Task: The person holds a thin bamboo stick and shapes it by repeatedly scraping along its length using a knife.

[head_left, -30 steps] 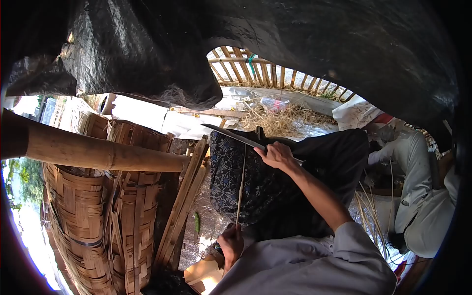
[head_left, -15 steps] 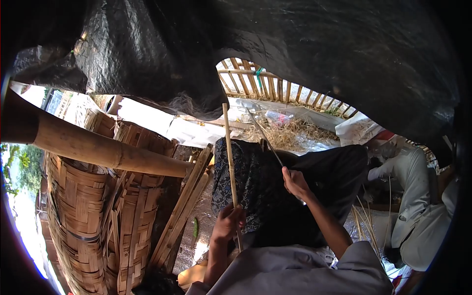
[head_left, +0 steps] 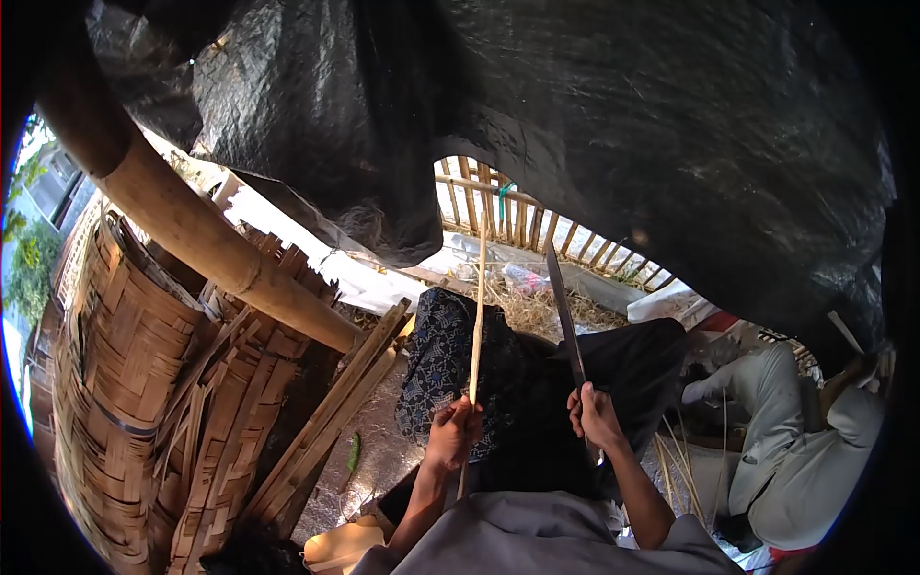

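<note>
My left hand (head_left: 454, 433) is closed around a pale bamboo strip (head_left: 478, 331), which stands nearly upright in front of me. In my right hand (head_left: 596, 420) is a long, dark-bladed knife (head_left: 564, 311), its blade pointing up and slightly left; the handle is mostly hidden by my fingers. The strip and the blade are apart. Beneath both hands lie my knees, a dark patterned cloth (head_left: 443, 350) covering the left one and plain black cloth (head_left: 628, 364) the right.
Woven bamboo baskets (head_left: 129, 374) and split bamboo slats (head_left: 326, 417) stand on the left, under a thick bamboo pole (head_left: 206, 240). Black plastic sheeting (head_left: 671, 144) hangs overhead. At right, another person (head_left: 795, 441) in pale clothes sits near thin strips (head_left: 682, 465). A bamboo fence (head_left: 517, 216) stands ahead.
My right hand has moved lower and the knife now stands more upright with its blade turned broadside. The bamboo strip has shifted slightly right in the view, which has tilted.
</note>
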Action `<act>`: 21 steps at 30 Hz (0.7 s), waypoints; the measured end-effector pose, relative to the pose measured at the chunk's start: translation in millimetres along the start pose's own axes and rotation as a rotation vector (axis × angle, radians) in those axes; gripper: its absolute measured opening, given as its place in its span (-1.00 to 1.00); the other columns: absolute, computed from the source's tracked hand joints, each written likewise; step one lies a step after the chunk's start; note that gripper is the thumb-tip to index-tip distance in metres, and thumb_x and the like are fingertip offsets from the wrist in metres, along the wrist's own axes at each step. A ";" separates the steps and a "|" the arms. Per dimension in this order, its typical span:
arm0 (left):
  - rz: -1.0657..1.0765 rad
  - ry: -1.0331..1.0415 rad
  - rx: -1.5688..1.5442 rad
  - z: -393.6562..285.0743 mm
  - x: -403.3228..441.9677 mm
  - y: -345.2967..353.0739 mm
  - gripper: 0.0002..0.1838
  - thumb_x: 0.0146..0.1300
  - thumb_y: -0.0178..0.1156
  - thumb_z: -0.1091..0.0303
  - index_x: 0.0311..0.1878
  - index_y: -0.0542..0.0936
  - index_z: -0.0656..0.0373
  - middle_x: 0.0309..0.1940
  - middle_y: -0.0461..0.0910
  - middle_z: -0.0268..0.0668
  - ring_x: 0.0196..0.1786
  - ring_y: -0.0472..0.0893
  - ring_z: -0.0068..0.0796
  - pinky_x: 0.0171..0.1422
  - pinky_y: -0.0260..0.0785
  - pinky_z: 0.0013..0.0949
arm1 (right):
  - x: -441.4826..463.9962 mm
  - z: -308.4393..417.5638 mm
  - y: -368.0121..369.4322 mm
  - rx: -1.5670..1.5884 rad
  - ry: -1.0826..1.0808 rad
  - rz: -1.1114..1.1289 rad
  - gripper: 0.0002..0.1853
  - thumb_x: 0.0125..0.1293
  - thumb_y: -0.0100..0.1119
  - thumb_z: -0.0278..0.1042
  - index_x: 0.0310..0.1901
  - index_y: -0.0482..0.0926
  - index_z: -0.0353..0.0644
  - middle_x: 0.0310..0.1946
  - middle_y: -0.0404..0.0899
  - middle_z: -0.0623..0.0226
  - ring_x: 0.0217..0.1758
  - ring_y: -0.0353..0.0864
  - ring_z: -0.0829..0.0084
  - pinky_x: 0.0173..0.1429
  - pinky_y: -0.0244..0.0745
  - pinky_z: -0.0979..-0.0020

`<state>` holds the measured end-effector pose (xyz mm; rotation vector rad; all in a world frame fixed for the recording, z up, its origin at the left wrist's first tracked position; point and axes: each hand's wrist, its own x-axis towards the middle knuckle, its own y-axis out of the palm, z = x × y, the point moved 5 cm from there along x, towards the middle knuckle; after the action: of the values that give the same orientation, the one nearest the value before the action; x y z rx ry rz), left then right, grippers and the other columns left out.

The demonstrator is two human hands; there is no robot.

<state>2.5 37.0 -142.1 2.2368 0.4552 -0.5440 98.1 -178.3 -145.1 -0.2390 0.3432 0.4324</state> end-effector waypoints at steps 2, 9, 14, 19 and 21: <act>-0.026 0.007 0.014 2.5 -4.5 -3.0 -0.74 0.33 -0.01 0.18 -0.36 0.45 0.17 -0.67 0.20 -0.51 -0.65 0.15 -0.69 -0.60 -0.01 -0.57 | -11.8 16.5 2.0 -0.047 -0.102 0.010 -0.34 0.37 -0.45 0.19 -0.56 0.36 -0.28 -0.84 0.29 0.42 -0.85 0.30 0.60 -0.74 0.19 0.56; 0.016 0.091 0.099 4.0 -20.5 -11.4 -0.73 0.32 0.02 0.18 -0.38 0.44 0.19 -0.70 0.24 -0.52 -0.72 0.16 -0.73 -0.66 -0.03 -0.59 | -30.2 70.6 20.0 -0.432 -0.302 -0.028 -0.59 0.34 -0.15 -0.13 -0.56 0.39 -0.27 -0.78 0.37 0.22 -0.67 0.44 0.21 -0.47 0.33 0.27; -0.027 0.222 0.185 3.6 -30.0 -20.6 -0.75 0.32 0.03 0.23 -0.38 0.44 0.21 -0.70 0.28 -0.50 -0.72 0.17 -0.75 -0.68 -0.03 -0.60 | -31.9 80.9 44.7 -0.594 -0.351 0.097 -0.59 0.35 -0.15 -0.13 -0.53 0.42 -0.28 -0.69 0.44 0.10 -0.54 0.48 0.02 -0.40 0.36 0.19; -0.065 0.218 0.176 7.2 -30.5 -39.3 -0.72 0.33 0.01 0.26 -0.43 0.43 0.26 -0.71 0.29 -0.47 -0.71 0.20 -0.73 -0.66 -0.01 -0.57 | -26.8 106.4 81.0 -0.578 -0.314 0.192 -0.57 0.35 -0.17 -0.05 -0.46 0.48 -0.25 -0.61 0.51 0.07 -0.43 0.53 0.02 -0.31 0.41 0.18; -0.105 0.227 0.241 3.1 -31.8 -43.8 -0.71 0.33 0.01 0.26 -0.43 0.44 0.29 -0.70 0.36 -0.41 -0.70 0.28 -0.68 -0.65 0.10 -0.55 | -16.3 119.5 90.8 -0.687 -0.367 0.140 -0.57 0.34 -0.15 -0.03 -0.44 0.49 -0.23 -0.62 0.51 0.07 -0.43 0.53 0.02 -0.32 0.41 0.18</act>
<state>-46.1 57.9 -154.1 2.5305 0.6553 -0.4173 76.3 -68.8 -43.5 -0.7957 -0.1637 0.7129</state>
